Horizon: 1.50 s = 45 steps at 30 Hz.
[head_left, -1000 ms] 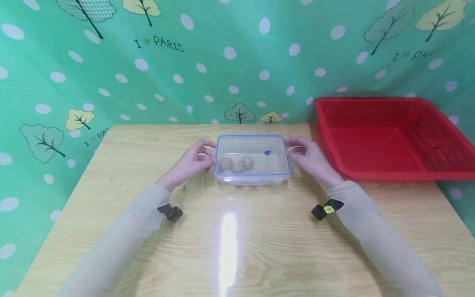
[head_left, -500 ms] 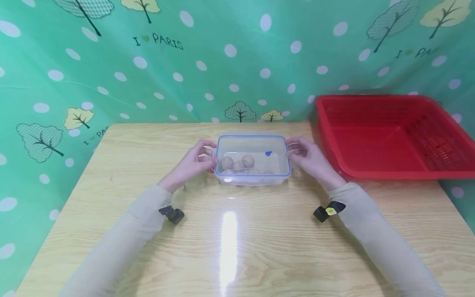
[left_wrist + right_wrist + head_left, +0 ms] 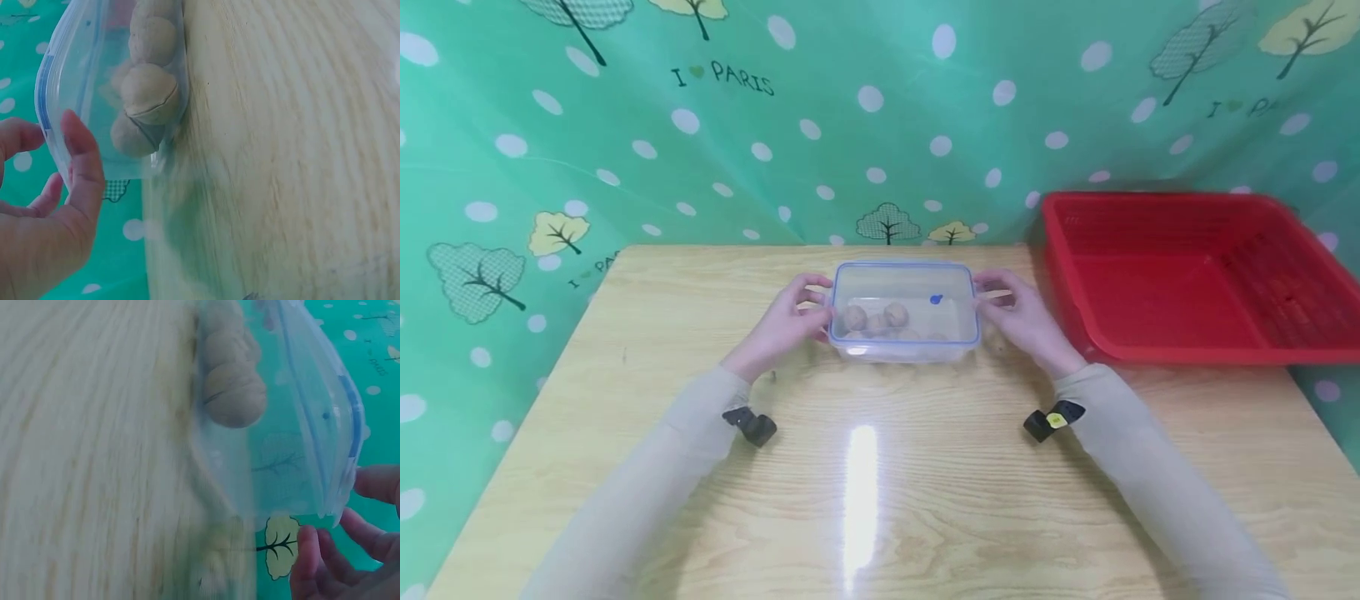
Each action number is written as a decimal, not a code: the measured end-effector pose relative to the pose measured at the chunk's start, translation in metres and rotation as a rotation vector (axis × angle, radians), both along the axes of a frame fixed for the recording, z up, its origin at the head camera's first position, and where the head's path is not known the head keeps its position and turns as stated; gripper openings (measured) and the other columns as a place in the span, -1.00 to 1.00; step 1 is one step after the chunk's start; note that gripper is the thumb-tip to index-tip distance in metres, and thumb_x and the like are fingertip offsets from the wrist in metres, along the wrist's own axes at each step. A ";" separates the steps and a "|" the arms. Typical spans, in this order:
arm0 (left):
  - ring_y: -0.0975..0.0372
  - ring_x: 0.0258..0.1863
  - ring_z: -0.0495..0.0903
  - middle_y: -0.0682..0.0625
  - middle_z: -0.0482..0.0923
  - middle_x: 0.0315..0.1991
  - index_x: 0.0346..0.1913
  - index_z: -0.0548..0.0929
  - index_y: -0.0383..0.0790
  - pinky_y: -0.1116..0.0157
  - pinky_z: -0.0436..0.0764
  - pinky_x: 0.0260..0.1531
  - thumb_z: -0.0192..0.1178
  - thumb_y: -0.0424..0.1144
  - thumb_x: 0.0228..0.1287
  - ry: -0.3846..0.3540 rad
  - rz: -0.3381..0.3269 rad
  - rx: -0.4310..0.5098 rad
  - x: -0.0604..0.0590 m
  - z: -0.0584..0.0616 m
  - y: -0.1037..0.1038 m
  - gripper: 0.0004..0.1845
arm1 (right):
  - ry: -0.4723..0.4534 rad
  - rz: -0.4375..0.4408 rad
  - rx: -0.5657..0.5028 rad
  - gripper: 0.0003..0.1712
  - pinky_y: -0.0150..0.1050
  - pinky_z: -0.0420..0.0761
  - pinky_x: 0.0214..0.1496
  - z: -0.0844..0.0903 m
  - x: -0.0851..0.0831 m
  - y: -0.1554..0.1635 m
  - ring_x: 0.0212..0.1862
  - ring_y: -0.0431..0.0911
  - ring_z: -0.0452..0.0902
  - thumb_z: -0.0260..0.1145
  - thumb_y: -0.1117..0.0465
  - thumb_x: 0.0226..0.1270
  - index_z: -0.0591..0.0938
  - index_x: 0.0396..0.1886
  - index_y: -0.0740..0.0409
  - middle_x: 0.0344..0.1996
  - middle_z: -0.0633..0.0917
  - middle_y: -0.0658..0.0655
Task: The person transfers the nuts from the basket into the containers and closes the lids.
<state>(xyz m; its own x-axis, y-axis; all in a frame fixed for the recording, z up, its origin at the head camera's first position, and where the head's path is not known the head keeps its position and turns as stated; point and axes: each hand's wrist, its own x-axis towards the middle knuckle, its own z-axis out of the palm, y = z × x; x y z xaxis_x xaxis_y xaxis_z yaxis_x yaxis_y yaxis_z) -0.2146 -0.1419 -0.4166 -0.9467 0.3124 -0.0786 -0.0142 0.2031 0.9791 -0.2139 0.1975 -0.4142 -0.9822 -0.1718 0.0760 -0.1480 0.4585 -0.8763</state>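
A clear plastic food container [image 3: 904, 352] with a blue-sealed lid [image 3: 917, 279] stands near the table's far side. Inside are several round, tan, walnut-like balls [image 3: 896, 314], some showing a dark seam in the left wrist view, mostly gathered toward the left and front. My left hand [image 3: 784, 323] holds the container's left end, thumb and fingers at the lid edge. At the opposite end my right hand [image 3: 1021, 321] grips the lid edge the same way. In the right wrist view its fingers [image 3: 306, 559] are bent around the container's corner.
A red plastic basket [image 3: 1150, 312] stands at the back right, beside my right hand. The light wooden table [image 3: 700, 500] ends at a green patterned cloth [image 3: 820, 167] behind. Each wrist wears a small black camera [image 3: 752, 425].
The container, with both hands on it, has shifted slightly away from me and a little to the left. The hands keep the same hold; the head view has tilted a little.
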 end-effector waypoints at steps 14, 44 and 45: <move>0.08 -0.33 0.59 -0.30 0.38 0.00 0.30 0.22 -0.35 0.20 0.69 -0.32 0.06 -0.48 0.30 -0.034 0.036 0.040 -0.003 -0.001 0.005 -0.48 | 0.177 -0.064 0.475 -0.73 -0.15 0.52 -0.37 0.032 0.007 -0.015 -0.34 0.02 0.56 0.34 0.23 0.29 0.70 -0.10 0.31 -0.33 0.71 0.23; 0.13 -0.26 0.54 -0.24 0.41 0.00 0.33 0.26 -0.30 0.27 0.65 -0.33 0.06 -0.51 0.32 -0.121 0.132 0.175 0.004 -0.003 0.008 -0.47 | -0.214 -0.011 0.321 -0.58 0.03 0.54 0.08 0.038 -0.008 -0.013 -0.05 0.13 0.60 0.25 0.21 0.36 0.58 0.11 0.40 -0.09 0.67 0.35; 0.13 -0.26 0.54 -0.24 0.40 0.00 0.33 0.26 -0.29 0.27 0.65 -0.32 0.06 -0.50 0.32 -0.120 0.128 0.177 0.004 -0.004 0.008 -0.47 | -0.205 -0.008 0.324 -0.58 0.02 0.54 0.07 0.038 -0.008 -0.012 -0.05 0.13 0.59 0.25 0.22 0.36 0.59 0.10 0.41 -0.10 0.67 0.36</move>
<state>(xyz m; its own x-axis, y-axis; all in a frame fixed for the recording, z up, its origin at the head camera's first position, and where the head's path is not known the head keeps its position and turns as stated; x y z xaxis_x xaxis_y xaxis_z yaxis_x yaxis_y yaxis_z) -0.2107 -0.1334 -0.4204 -0.9667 0.2091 -0.1475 -0.1471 0.0177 0.9890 -0.2222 0.1855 -0.3765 -0.9728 -0.1469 -0.1793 0.0201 0.7171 -0.6967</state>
